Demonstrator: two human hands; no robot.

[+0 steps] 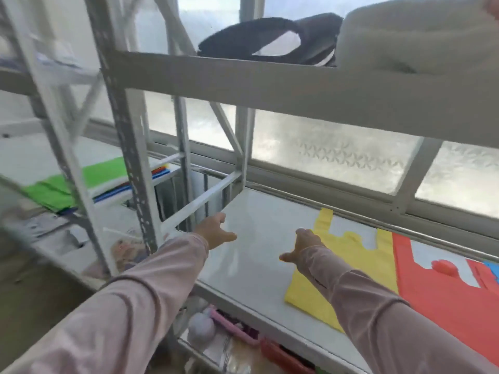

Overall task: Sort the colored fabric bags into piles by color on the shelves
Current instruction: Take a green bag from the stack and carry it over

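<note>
1. Step (judged): between bags. Left hand [216,230] and right hand [305,245] reach over the shelf [259,209], fingers loose, holding nothing.
2. Yellow bag [359,268] lies flat beside red bag [432,298]; green bag [81,182] tops the mixed stack [159,172] at left, the likely next pick.
3. Right hand's contact with the yellow bag is unclear; blue bag [492,268] is cut off.
</note>
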